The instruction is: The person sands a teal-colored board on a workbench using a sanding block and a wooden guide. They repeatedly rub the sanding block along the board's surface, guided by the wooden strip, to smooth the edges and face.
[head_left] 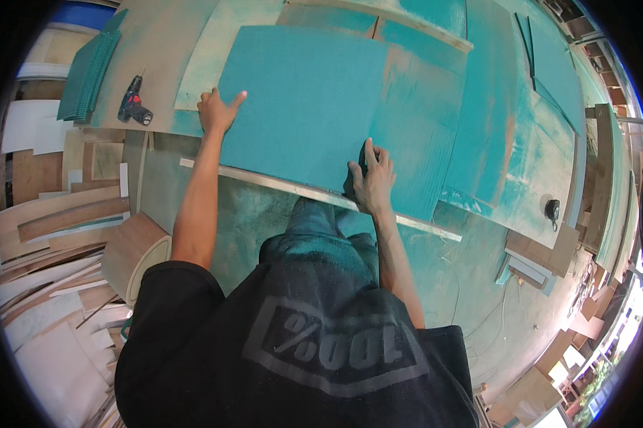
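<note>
- One view only, a head-worn fisheye camera looking steeply down from above the person's chest.
- It faces forward over the table (528,178), which fills the upper half of the frame.
- Near: forearms enter from the lower centre; straight edges bend toward the dark round rim.

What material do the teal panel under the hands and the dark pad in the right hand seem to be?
Teal panel: probably a thin wood board, painted matte teal; bare brown shows where the paint is thin on neighbouring boards. Dark pad under the right hand: possibly sanding sponge or cloth, too hidden to tell. Left hand rests flat on the panel's edge.
</note>
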Demonstrator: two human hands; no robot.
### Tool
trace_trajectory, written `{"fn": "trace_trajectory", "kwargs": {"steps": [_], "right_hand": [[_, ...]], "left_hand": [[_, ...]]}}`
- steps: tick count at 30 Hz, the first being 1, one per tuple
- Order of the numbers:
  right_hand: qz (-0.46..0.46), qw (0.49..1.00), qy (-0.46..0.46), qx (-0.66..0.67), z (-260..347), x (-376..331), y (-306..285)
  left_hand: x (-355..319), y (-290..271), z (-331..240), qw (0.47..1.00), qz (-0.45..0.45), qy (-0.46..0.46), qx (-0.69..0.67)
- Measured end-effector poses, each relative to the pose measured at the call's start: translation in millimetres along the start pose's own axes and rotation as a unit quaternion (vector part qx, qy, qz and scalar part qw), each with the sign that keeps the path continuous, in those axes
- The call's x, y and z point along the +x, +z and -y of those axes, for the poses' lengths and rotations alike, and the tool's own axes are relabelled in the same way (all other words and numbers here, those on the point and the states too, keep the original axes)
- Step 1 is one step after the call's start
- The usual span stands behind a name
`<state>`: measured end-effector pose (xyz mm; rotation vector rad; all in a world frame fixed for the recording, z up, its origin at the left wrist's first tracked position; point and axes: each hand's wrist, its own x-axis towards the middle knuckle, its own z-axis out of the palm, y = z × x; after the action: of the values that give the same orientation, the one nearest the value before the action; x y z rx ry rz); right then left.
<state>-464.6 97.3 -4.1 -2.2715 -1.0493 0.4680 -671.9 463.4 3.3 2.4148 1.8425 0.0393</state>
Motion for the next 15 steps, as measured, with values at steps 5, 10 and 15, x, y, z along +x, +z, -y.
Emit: {"fn": "trace_trajectory", "kwargs": {"steps": [5, 10, 15], "right_hand": [[0.009, 0.998, 0.035, 0.046, -1.5, 3.4, -1.4], [0.009, 0.997, 0.041, 0.068, -2.4, 2.1, -5.8], [0.000, 0.996, 0.033, 0.084, -2.4, 2.0, -8.3]], "left_hand": [[9.2, 5.3, -0.9, 1.000, 0.004, 0.009, -0.003], [7.5, 2.6, -4.0, 1.000, 0.014, 0.004, -0.009], [7.1, 2.2, -2.1, 1.000, 0.018, 0.001, -0.015]]}}
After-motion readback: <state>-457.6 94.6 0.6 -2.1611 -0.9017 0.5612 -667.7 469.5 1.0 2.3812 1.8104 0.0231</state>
